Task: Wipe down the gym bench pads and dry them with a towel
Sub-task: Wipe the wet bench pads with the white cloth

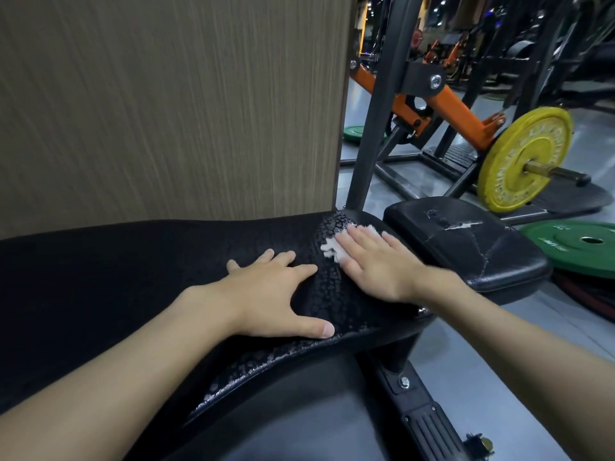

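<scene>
A long black bench pad (pixel 116 277) stretches across the lower left, its right end beaded with water drops. My left hand (pixel 276 294) lies flat on it, fingers spread, holding nothing. My right hand (pixel 379 261) presses a small white towel (pixel 332 249) flat against the wet end of the pad; only the towel's edges show past my fingers. Just beyond sits a smaller black seat pad (pixel 466 241) with cracked, torn vinyl.
A wood-grain wall panel (pixel 166 104) rises right behind the bench. A dark steel upright (pixel 376 128) stands by the pad's end. An orange lever arm carries a yellow weight plate (pixel 522 158). Green plates (pixel 579 244) lie on the grey floor at right.
</scene>
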`<action>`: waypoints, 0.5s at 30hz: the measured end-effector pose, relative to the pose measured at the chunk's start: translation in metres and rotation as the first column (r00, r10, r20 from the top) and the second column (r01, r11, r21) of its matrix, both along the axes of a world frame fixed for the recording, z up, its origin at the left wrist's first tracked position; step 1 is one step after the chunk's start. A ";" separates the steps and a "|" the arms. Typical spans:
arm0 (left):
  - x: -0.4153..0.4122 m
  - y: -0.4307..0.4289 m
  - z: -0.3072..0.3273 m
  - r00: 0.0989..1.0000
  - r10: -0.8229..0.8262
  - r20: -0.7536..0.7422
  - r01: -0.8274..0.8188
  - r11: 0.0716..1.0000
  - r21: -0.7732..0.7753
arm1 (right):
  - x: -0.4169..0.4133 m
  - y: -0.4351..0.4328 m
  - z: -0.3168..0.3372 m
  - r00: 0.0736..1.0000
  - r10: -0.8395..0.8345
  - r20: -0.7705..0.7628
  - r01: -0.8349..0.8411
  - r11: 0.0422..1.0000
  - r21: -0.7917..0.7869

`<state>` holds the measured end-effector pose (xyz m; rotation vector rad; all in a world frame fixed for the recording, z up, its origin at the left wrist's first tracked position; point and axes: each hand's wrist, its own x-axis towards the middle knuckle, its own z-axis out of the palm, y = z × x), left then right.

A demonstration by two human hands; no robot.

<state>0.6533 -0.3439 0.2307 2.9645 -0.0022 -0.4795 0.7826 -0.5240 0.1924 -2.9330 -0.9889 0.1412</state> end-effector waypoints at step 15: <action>-0.002 -0.001 -0.001 0.999 0.035 0.002 -0.035 0.999 -0.039 | 0.025 -0.014 -0.002 0.996 -0.093 0.005 0.093 0.995 0.029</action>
